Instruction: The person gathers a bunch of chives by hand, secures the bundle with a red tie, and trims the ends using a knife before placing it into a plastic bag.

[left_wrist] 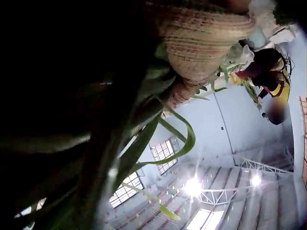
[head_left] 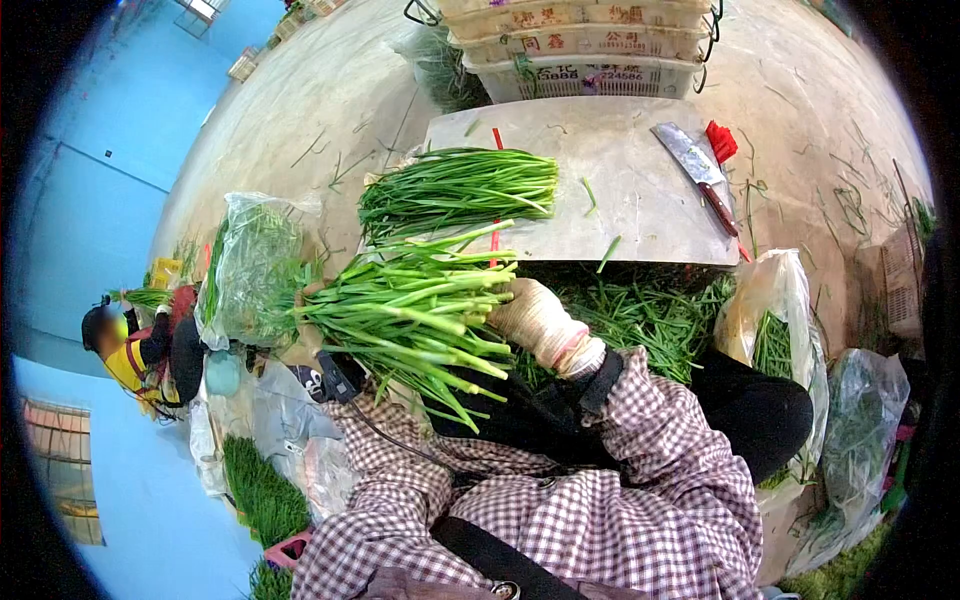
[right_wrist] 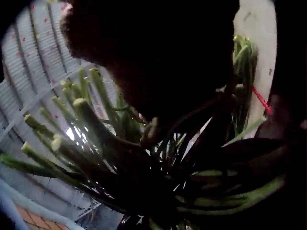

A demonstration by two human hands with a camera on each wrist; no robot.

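Note:
A thick bunch of garlic chives [head_left: 420,310] lies across the lap in the head view, pale cut ends pointing right. My gloved left hand [left_wrist: 201,43] grips it towards the leafy end; in the head view that hand [head_left: 312,305] is mostly behind the leaves. My right hand [head_left: 537,318], in a pale glove, is at the cut ends with its fingers hidden behind them. Dark in the right wrist view, that hand [right_wrist: 163,52] overlaps the stalks [right_wrist: 86,120]; I cannot tell whether its fingers pinch any. Another chive bundle [head_left: 460,190] lies on the board [head_left: 610,215].
A cleaver [head_left: 690,165] lies on the board's right side beside a red bundle of ties [head_left: 721,141]. Loose leaves [head_left: 640,320] fill the space below the board. Plastic bags [head_left: 255,270] stand at the left, more at the right. Stacked crates [head_left: 590,45] stand beyond; another person [head_left: 140,350] sits far left.

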